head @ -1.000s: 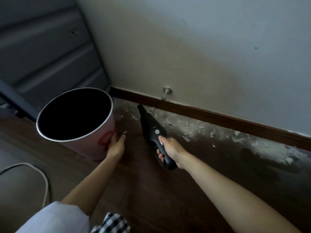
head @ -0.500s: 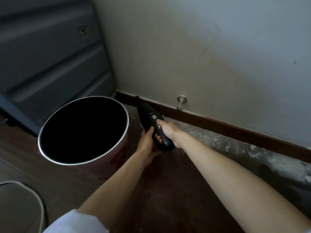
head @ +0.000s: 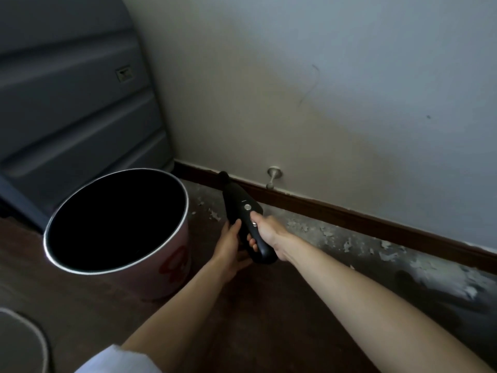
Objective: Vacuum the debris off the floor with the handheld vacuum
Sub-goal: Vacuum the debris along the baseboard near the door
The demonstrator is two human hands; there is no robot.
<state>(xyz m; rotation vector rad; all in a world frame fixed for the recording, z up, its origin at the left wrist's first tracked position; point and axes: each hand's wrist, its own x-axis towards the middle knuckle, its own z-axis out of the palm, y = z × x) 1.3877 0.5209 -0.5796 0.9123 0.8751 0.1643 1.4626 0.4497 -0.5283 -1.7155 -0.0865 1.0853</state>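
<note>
We see a round bin [head: 172, 265] with a pale pink side, a red mark and a bright metal rim; its inside is dark. It stands on the brown wooden floor [head: 269, 319]. Behind it we see a grey ribbed suitcase [head: 75, 103] standing against the pale wall [head: 322, 90]. A dark wooden baseboard [head: 349, 214] runs along the bottom of the wall, and a small metal door stopper [head: 273, 175] is fixed just above it. At the lower left edge we see a light curved rim [head: 35, 335]; we cannot tell what it belongs to.
</note>
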